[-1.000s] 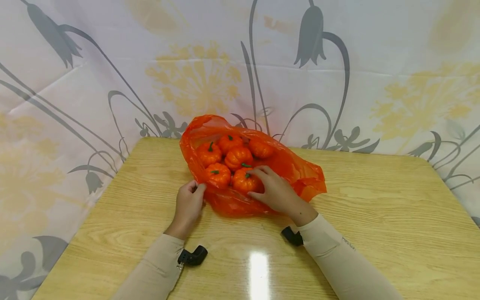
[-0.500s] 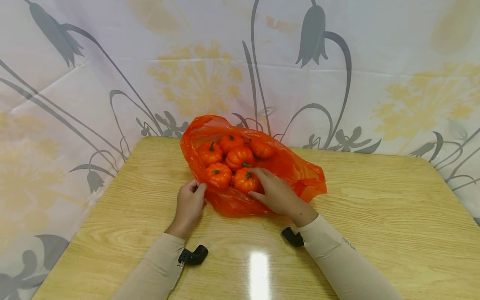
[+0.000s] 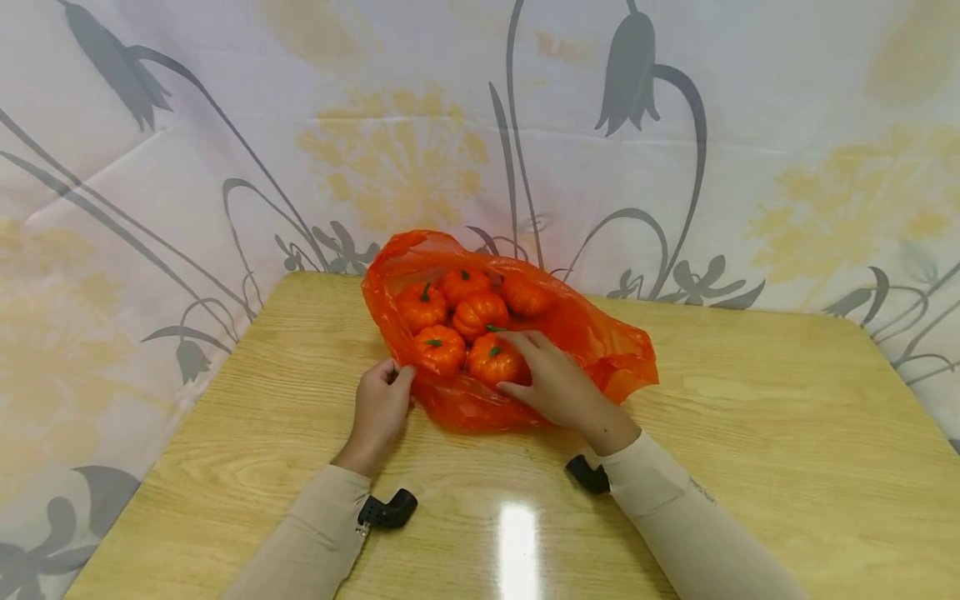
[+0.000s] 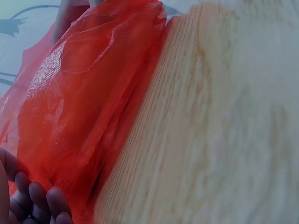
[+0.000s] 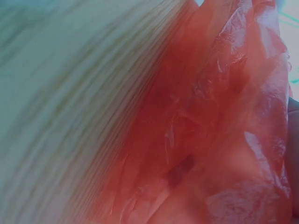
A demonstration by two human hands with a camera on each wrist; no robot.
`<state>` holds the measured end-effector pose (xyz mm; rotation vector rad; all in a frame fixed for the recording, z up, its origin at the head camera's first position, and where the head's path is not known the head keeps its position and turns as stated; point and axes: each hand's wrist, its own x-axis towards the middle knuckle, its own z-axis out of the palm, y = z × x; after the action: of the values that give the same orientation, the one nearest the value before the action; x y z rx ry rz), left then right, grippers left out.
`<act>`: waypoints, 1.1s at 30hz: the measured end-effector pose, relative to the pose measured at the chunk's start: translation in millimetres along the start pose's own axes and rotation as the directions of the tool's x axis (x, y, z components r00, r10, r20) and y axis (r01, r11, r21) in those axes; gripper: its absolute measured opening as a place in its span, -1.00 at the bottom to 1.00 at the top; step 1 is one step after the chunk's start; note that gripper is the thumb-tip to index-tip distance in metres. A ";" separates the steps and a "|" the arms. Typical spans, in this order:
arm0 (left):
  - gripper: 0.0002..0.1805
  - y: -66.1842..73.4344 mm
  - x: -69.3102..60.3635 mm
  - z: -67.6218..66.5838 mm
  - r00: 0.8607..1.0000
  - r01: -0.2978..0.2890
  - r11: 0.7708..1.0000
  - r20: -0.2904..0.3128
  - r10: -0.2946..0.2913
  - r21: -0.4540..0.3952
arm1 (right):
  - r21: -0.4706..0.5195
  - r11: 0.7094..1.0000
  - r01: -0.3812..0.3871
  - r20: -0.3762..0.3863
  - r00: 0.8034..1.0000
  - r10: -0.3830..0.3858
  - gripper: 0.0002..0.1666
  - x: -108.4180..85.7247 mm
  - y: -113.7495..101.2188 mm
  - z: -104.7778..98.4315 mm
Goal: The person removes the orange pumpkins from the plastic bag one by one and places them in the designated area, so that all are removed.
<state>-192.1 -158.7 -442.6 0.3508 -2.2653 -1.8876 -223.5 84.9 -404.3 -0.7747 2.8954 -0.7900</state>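
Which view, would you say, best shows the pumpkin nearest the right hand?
The head view: that pumpkin and its green stem show inside the open bag. Both wrist views show the bag's outside, where that pumpkin cannot be distinguished.

Pale wood-grain table (image 3: 757,433), bright reflection (image 3: 518,550), flower-patterned fabric backdrop (image 3: 555,183) behind

Left hand (image 3: 378,410): fingers curled, thumb close to index finger
Right hand (image 3: 558,385): thumb and fingers curved, held apart
Forearms (image 3: 303,537): sleeved, slanting inward toward each other
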 end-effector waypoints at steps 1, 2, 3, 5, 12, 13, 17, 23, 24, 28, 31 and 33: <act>-0.65 0.1 -0.2 0.1 1.000 0.000 1.000 -0.003 0.000 -0.007 | -0.001 1.000 0.004 -0.009 1.000 -0.004 -0.14 -0.2 -0.3 -0.4; -0.65 -0.1 -0.2 0.2 1.000 -0.001 1.000 -0.006 0.001 -0.014 | -0.001 1.000 0.010 -0.019 1.000 -0.010 -0.15 -0.5 -0.7 -1.0; -0.65 -0.2 -0.3 0.3 1.000 -0.004 1.000 -0.011 0.003 -0.017 | -0.003 1.000 0.016 -0.030 0.999 -0.017 -0.15 -0.7 -1.1 -1.6; -0.65 -0.7 -0.4 0.6 1.000 -0.006 1.000 -0.016 0.005 -0.021 | -0.004 1.000 0.027 -0.050 0.998 -0.027 -0.16 -1.6 -1.6 -3.0; -0.65 -0.5 -1.2 1.5 1.000 -0.001 1.000 -0.016 0.001 -0.025 | -0.012 0.998 0.067 -0.121 0.990 -0.068 -0.19 -4.9 -4.7 -10.2; -0.65 -0.3 -1.1 1.4 1.000 -0.001 1.000 -0.014 0.001 -0.023 | -0.013 0.997 0.074 -0.129 0.989 -0.075 -0.19 -5.5 -5.6 -11.2; -0.65 -0.8 -0.7 0.6 1.000 -0.006 1.000 -0.010 0.006 -0.017 | -0.011 0.996 0.090 -0.144 0.985 -0.091 -0.21 -6.8 -7.9 -13.5; -0.66 -2.5 -0.2 1.1 1.000 0.004 1.000 -0.006 -0.005 -0.020 | -0.027 0.994 0.109 -0.155 0.982 -0.112 -0.21 -9.4 -8.9 -13.8; -0.66 -2.5 -0.2 1.2 1.000 0.006 1.000 -0.005 -0.006 -0.024 | -0.029 0.994 0.110 -0.158 0.981 -0.113 -0.21 -10.2 -8.7 -13.9; -0.66 -1.2 -0.3 1.4 1.000 0.003 1.000 -0.004 -0.003 -0.019 | -0.038 0.994 0.106 -0.165 0.980 -0.111 -0.20 -13.7 -8.4 -14.5; -0.66 -0.5 -0.9 0.9 1.000 -0.001 1.000 -0.002 0.001 -0.008 | -0.045 0.993 0.105 -0.170 0.979 -0.111 -0.20 -16.5 -8.1 -14.5; -0.66 -0.6 -1.5 0.3 1.000 0.000 1.000 0.002 0.000 -0.011 | -0.042 0.994 0.105 -0.171 0.979 -0.110 -0.21 -18.6 -8.5 -14.4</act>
<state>-190.7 -158.0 -443.2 0.3481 -2.2554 -1.9007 -205.7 94.1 -389.3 -0.9169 3.0481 -0.8641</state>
